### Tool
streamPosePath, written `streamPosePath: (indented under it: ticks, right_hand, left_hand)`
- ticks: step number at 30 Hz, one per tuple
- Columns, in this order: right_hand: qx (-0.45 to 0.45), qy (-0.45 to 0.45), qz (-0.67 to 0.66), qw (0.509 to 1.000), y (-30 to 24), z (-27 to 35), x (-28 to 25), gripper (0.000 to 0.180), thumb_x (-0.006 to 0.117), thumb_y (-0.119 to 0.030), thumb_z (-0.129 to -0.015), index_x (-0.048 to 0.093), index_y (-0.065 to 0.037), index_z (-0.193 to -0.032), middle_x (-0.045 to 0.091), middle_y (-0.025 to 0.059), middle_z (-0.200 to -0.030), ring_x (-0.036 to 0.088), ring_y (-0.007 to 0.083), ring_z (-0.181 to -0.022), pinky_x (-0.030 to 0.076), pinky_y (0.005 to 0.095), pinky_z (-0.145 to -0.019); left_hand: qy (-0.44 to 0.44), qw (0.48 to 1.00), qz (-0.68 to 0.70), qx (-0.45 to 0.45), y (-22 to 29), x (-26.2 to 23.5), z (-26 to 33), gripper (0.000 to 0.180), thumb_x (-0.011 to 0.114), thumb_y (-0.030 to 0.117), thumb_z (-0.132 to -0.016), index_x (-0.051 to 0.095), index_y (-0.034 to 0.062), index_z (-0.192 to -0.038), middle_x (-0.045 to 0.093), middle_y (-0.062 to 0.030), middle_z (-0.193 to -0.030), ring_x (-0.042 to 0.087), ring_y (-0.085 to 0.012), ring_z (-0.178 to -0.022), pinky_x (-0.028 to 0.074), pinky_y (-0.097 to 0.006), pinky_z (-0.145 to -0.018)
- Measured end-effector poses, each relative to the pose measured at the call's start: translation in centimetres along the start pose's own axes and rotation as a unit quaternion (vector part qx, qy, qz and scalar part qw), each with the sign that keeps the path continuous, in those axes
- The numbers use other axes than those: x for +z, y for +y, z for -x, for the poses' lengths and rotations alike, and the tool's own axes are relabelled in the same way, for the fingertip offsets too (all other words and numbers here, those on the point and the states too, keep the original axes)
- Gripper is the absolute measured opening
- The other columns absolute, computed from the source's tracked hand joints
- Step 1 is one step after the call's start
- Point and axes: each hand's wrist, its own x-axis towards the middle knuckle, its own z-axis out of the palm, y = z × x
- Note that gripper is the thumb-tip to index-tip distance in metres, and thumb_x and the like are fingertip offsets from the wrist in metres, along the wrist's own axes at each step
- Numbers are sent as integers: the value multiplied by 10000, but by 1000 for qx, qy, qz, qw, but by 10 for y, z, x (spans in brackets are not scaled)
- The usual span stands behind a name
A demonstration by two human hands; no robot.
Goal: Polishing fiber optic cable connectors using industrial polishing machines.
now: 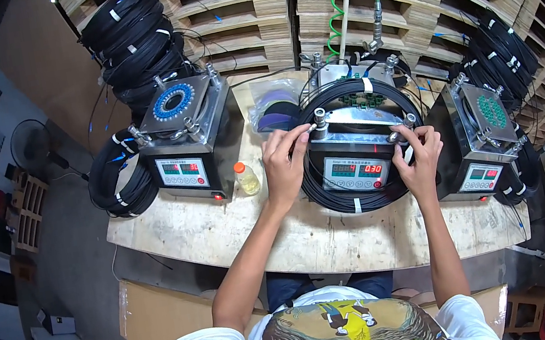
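Both hands worked the middle heating machine (351, 157) on the counter (312, 235): left hand (285, 160) fingers pinched its front-left clamp knob (319, 119), right hand (418, 153) fingers gripped the front-right knob (402, 135). The knobs looked rigid and small, best pinched by the head. A black cable coil (354, 95), likely springy, ringed the machine.

- Bare tabletop (312, 235) along the front edge gives open passage.
- The small yellow bottle (246, 178) blocks the gap between the left machine (184, 138) and the middle machine (355, 149).
- A black cable coil (334, 192) rings the middle machine; the right machine (480, 142) crowds the right edge.
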Motion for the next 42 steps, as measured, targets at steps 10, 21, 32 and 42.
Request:
streamPosePath:
  ticks: [10, 21, 32, 42]
  right_hand:
    - [3, -3, -7, 1000, 0, 1, -1, 411, 709, -100, -744, 703, -184, -1146, 480, 76, -967, 471, 262, -959, 340, 384, -891]
    - [34, 24, -39, 998, 7, 3, 4, 290, 758, -137, -722, 666, -114, -996, 519, 90, -969, 497, 281, -982, 341, 396, -887]
    - [194, 124, -254, 939, 24, 12, -1, 149, 694, -60, -901, 653, 12, -1024, 642, 40, -787, 513, 85, -686, 426, 255, -622]
    - [249, 94, -212, 940, 25, 4, -17, 212, 664, -185, -970, 627, 18, -1015, 609, 52, -710, 504, 104, -608, 404, 301, -540]
  left_hand:
    - [-109, 983, 78, -122, 5, -19, -6, 274, 740, 148, -902, 683, 36, -1146, 568, -55, -860, 522, -133, -690, 451, -291, -624]
    - [-104, 990, 85, -42, 9, -9, -18, 148, 688, 117, -946, 647, -10, -1011, 575, -54, -710, 474, -110, -598, 399, -285, -551]
    - [-82, 992, 88, -46, 3, -1, -16, 146, 698, 139, -951, 666, -1, -977, 547, 14, -669, 403, -59, -593, 325, -255, -531]
    - [-63, 992, 91, -56, 0, -1, -12, 159, 713, 160, -944, 676, 11, -986, 535, 25, -660, 394, -52, -601, 313, -246, -531]
